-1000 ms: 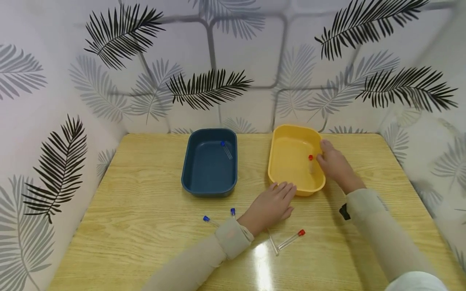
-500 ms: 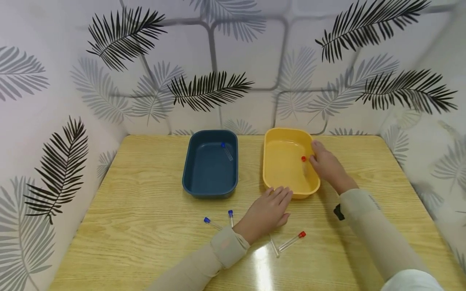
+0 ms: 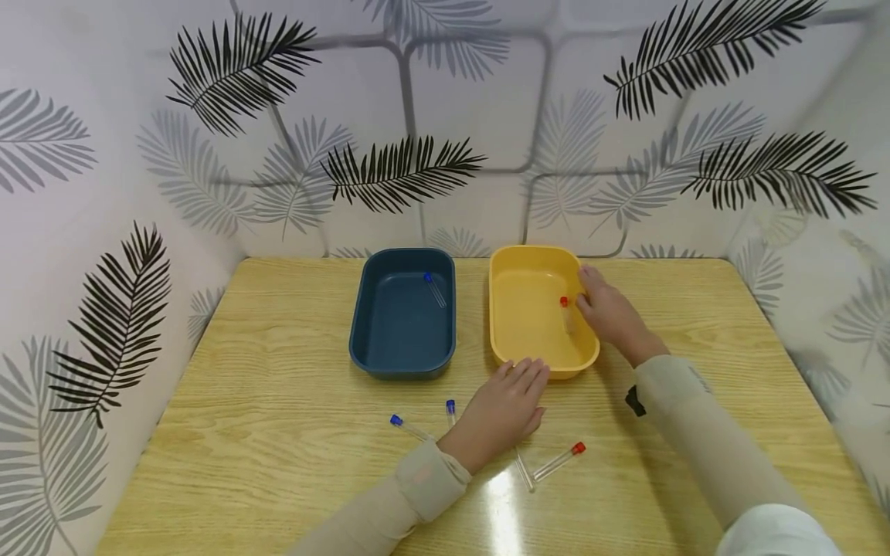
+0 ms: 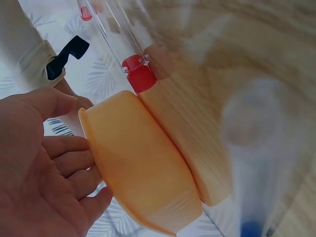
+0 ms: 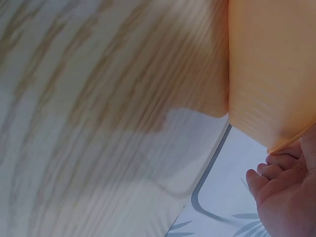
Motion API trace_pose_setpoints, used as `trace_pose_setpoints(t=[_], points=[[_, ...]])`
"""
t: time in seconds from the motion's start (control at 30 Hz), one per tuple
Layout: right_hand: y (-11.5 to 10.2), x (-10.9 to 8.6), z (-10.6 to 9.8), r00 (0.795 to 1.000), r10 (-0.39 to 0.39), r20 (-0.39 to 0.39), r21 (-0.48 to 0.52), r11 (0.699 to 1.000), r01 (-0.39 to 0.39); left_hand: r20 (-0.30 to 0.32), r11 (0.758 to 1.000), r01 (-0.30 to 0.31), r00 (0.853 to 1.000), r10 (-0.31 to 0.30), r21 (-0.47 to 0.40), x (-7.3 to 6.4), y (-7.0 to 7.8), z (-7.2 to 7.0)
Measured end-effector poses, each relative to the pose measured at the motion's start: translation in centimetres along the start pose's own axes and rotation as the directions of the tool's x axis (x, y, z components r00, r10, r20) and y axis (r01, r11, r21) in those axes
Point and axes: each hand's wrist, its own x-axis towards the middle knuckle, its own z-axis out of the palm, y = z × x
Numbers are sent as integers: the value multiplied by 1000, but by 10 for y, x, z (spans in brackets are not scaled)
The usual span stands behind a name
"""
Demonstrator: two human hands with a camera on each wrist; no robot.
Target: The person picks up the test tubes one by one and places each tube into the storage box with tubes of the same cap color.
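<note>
A yellow plastic basin (image 3: 531,316) stands on the table, with a red-capped clear tube (image 3: 565,303) inside. My left hand (image 3: 497,413) rests its fingertips on the near rim; in the left wrist view the fingers lie loosely against it, thumb apart. My right hand (image 3: 615,316) holds the right rim, thumb at the inner side; in the right wrist view its bent fingers (image 5: 276,170) sit outside below the rim. Near my left wrist lie a blue-capped tube (image 3: 410,426), a second blue-capped tube (image 3: 450,409) and a red-capped tube (image 3: 559,461). My left hand partly hides another clear tube (image 3: 524,469).
Left of the yellow basin stands a dark blue basin (image 3: 399,324) with a blue-capped tube (image 3: 435,289) in it. A narrow strip of wooden table (image 3: 471,309) separates the basins. A leaf-patterned wall (image 3: 459,208) rises behind the table's back edge.
The yellow basin has slid left toward the blue basin and straightened, its red-capped tube moving along. Both hands have shifted left with it.
</note>
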Motion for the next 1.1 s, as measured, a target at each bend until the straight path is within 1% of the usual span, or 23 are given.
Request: trace_pose_setpoints(t=[0.17,0.33,0.47,0.7,0.97,1.1], points=[[-5,4,3,1000,-14,-4,-2,1000,14,-13,1000,16,1000,-16,3,-5,-2,0],[-11,9,5,1000,-27,1,12,1000,27,-8,1000,28,1000,-27,3,-7,-6,1],[-12,13,7,999,-34,0,2,999,34,3,999,33,999,-33,-2,-8,-8,0],[-13,18,7,1000,-13,12,-9,1000,13,44,999,44,998,-43,-27,-7,-9,-1],[-12,19,10,1000,2,27,-10,1000,-2,40,998,52,998,-51,-45,-7,-10,-3],[-14,18,10,999,28,32,1,1000,-28,44,998,56,998,-54,-43,-8,-11,-4]])
